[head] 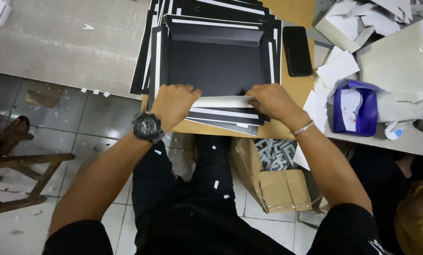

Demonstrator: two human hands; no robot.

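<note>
Black card, white on its folded edge, sits pinched under both sets of fingers: the left hand [173, 105] curls closed over the near-left corner of the front flap [223, 101], and the right hand [273, 101] presses down on the flap's other end, fingertips tucked against the tray's inside wall. Neither hand is open; both are bearing on that one flap, which seems to be why it lies folded flat rather than springing up. The half-formed black box tray [216, 66] it belongs to lies straight ahead of the person, on top of a stack of flat black blanks [230, 118] that overhangs the near edge of the wooden table [291, 87], close enough for both wrists to reach without stretching.

A dark wristwatch [147, 126] rides the left wrist, a thin silver bracelet [304, 127] the right. Just beyond the tray's right side a black phone [297, 51] lies out of the way. Further right are white paper offcuts [338, 68] and a blue box [358, 107]. Below the table edge stands a brown paper bag [280, 186] on the tiled floor [79, 127].
</note>
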